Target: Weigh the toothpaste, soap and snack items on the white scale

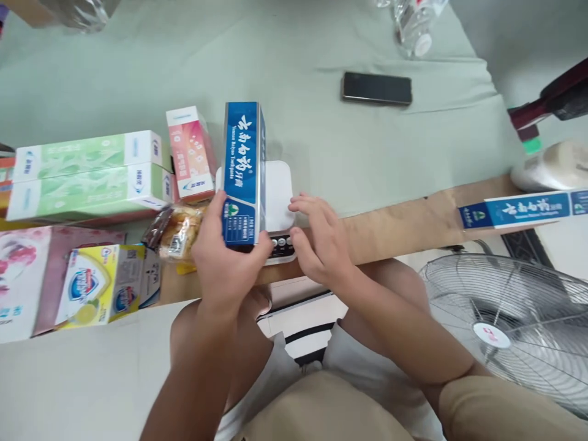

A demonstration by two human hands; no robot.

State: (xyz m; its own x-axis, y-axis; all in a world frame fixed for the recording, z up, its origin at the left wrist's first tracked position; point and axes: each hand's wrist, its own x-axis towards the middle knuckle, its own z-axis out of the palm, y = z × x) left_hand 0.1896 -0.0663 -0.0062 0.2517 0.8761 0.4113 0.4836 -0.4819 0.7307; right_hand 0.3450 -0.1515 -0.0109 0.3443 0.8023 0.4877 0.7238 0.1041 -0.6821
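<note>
My left hand [232,260] grips the lower end of a blue toothpaste box [242,165], thumb on one side and fingers on the other. The box covers part of a small white scale [279,193] with a dark button panel [281,246] at its near edge. Beside the scale, my right hand [319,239] is open, fingers spread near its right edge and holding nothing. A wrapped bread [178,231] lies just left of my left hand, and a pink-and-white box [190,151] stands behind it.
Green tissue boxes [87,174], a yellow soap box [94,285] and a pink box [27,282] crowd the left. A phone [376,88] and plastic bottle [416,27] lie at the back. Another toothpaste box [528,209] lies right, above a fan [496,324].
</note>
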